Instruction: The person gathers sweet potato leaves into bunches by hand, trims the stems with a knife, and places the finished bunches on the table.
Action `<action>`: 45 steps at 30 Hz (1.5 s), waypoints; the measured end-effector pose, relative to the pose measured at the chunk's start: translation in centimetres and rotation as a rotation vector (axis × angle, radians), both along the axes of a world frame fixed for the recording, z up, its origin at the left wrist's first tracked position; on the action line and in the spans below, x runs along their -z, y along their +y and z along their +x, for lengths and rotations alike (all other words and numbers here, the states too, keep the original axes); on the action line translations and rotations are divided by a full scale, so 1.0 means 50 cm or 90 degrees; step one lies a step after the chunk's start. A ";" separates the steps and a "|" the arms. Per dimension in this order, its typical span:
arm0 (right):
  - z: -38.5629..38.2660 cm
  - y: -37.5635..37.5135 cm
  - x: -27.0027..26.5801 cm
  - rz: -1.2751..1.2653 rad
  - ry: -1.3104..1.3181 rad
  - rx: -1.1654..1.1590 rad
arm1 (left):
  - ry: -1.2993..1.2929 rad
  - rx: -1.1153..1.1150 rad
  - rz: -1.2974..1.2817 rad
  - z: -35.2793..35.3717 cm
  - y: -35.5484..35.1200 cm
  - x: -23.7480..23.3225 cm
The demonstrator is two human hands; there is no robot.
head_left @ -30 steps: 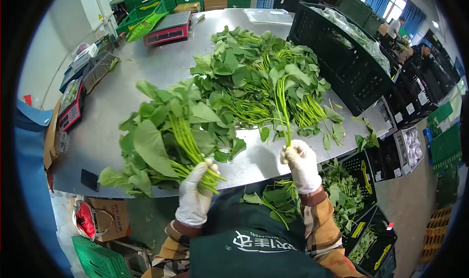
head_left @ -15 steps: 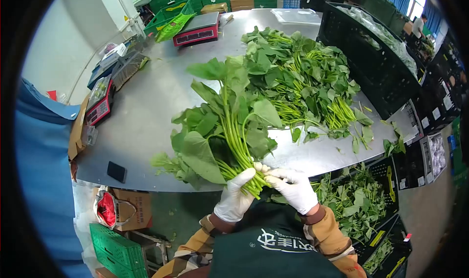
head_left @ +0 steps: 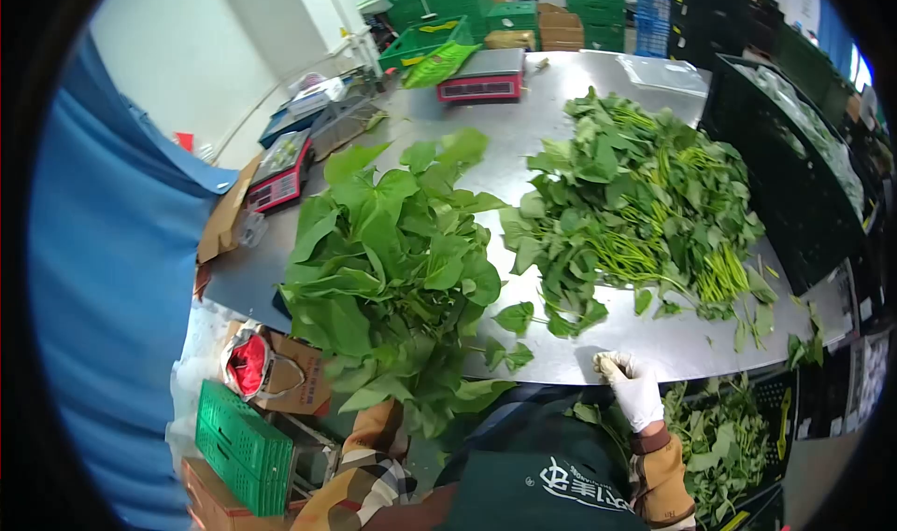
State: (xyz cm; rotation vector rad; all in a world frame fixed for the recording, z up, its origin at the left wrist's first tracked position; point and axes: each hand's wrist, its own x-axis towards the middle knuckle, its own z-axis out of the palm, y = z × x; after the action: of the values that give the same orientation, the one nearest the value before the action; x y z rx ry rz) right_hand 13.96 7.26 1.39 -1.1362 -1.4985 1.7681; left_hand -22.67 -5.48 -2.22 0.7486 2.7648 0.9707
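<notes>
A large bunch of leafy greens [head_left: 402, 269], with heart-shaped leaves like sweet potato leaves, is raised at the left above the table's front edge. My left sleeve [head_left: 378, 438] runs up under it; the leaves cover my left hand, which grips the bunch by its hidden stems. My right hand [head_left: 633, 393], in a white glove, is by the table edge with its fingers curled closed. Whether anything small is in those fingers I cannot make out. Beyond it, a wide pile of the same greens [head_left: 645, 204] lies on the metal table [head_left: 561, 358].
A red scale [head_left: 479, 84] stands at the back, another scale [head_left: 277, 185] at the left. A black crate [head_left: 780, 181] borders the table on the right; a lower crate of greens [head_left: 724, 447] is beside my right arm. Green crates [head_left: 243, 447] sit on the floor at left.
My right hand has come off the stems and moved right, away from the bunch. The bunch has swung left and toward me, now covering my left hand. The camera view has turned left.
</notes>
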 end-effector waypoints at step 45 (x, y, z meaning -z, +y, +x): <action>-0.045 0.034 0.113 0.346 -0.122 0.115 | -0.254 -0.140 0.458 -0.109 0.142 0.002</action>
State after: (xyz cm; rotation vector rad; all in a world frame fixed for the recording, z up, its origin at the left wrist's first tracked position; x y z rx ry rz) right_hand 11.71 8.96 -4.29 -1.1265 -1.7776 1.0570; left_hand -28.12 1.61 -2.34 0.2535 2.1589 1.9520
